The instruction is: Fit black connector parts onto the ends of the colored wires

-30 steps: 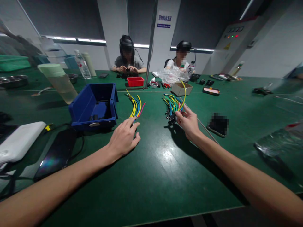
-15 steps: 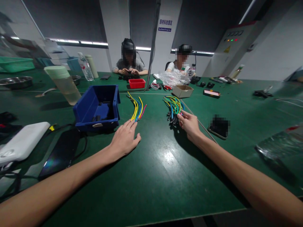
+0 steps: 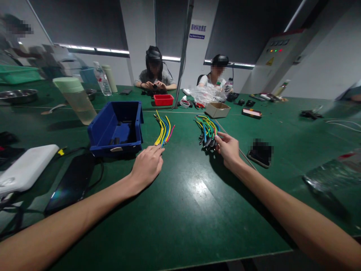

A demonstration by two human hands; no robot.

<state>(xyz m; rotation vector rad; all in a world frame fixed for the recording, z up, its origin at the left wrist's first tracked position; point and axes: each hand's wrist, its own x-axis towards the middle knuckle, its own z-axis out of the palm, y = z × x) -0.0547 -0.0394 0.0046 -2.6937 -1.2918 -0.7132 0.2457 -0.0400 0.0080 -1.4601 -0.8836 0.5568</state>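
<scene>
My left hand (image 3: 148,162) rests palm down at the lower ends of a small bundle of yellow, blue and red wires (image 3: 163,130). Its fingers are bent and the thumb is drawn in, so whatever lies under the fingertips is hidden. On the other side, my right hand (image 3: 228,148) pinches at the right edge of a second, thicker pile of yellow, green and blue wires (image 3: 208,126). Black sleeves and metal terminals (image 3: 208,145) show at the near ends of that pile. Thumb and forefinger are closed together on a wire there.
A blue bin (image 3: 117,128) with black parts stands left of the wires. Also left are a bottle with a green lid (image 3: 75,99), a black phone (image 3: 70,184) and a white power bank (image 3: 28,169). Beyond are a red tray (image 3: 163,99), a cardboard box (image 3: 217,110) and two people seated opposite.
My left hand has drawn back slightly toward me, and its thumb has moved in from spread to tucked. My right hand has shifted a little to the right, still at the pile.
</scene>
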